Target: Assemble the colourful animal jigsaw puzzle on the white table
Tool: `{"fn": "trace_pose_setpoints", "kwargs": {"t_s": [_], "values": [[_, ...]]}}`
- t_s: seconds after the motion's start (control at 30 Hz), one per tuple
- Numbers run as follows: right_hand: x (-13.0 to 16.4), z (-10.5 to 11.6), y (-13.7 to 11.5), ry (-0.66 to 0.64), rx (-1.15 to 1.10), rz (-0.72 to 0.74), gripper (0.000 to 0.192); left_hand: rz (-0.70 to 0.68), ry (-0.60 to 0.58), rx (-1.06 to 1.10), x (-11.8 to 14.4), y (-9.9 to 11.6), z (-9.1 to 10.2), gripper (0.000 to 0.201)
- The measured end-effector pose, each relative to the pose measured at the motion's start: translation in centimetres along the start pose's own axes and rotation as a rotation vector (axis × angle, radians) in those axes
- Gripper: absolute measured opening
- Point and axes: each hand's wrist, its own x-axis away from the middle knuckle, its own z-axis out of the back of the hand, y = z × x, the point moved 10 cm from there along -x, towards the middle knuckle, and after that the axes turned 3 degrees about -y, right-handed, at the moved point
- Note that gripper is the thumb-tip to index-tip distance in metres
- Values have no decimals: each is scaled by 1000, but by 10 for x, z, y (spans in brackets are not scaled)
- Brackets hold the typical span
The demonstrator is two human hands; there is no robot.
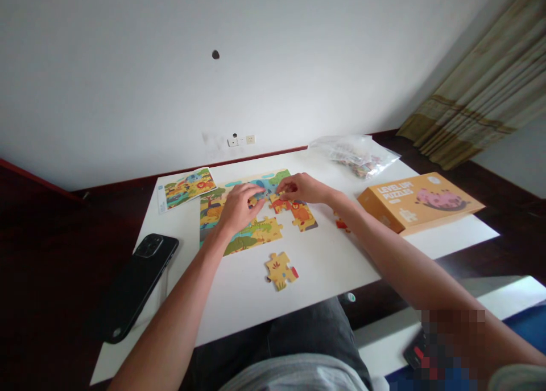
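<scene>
Head view: white table (324,266) carried the part-built puzzle (239,220) at centre. Left hand (239,208) lay flat on it, fingers loose; right hand (301,187) pinched a piece (279,202) at its edge. Loose piece (280,270) lay nearer.

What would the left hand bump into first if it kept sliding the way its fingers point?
Probably the right hand. The left hand lies on the colourful cardboard jigsaw puzzle, fingers aimed up and right toward the right hand's fingertips, with only a small gap between. Depth is hard to judge.
</scene>
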Motion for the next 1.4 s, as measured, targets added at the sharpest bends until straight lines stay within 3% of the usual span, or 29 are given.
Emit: {"fn": "trace_pose_setpoints", "kwargs": {"t_s": [0.4,0.87,1.23,1.4], "values": [[0,-8,-12,-28,152,193,20,-116,-117,21,1,18,-20,24],[-4,-13,5,-102,69,95,27,-110,-117,-2,2,16,-23,25],[1,-7,-6,-95,162,-6,22,-152,-98,-31,3,21,-23,22],[-2,-10,3,-108,104,-9,24,-157,-117,-47,2,22,-25,22]]}}
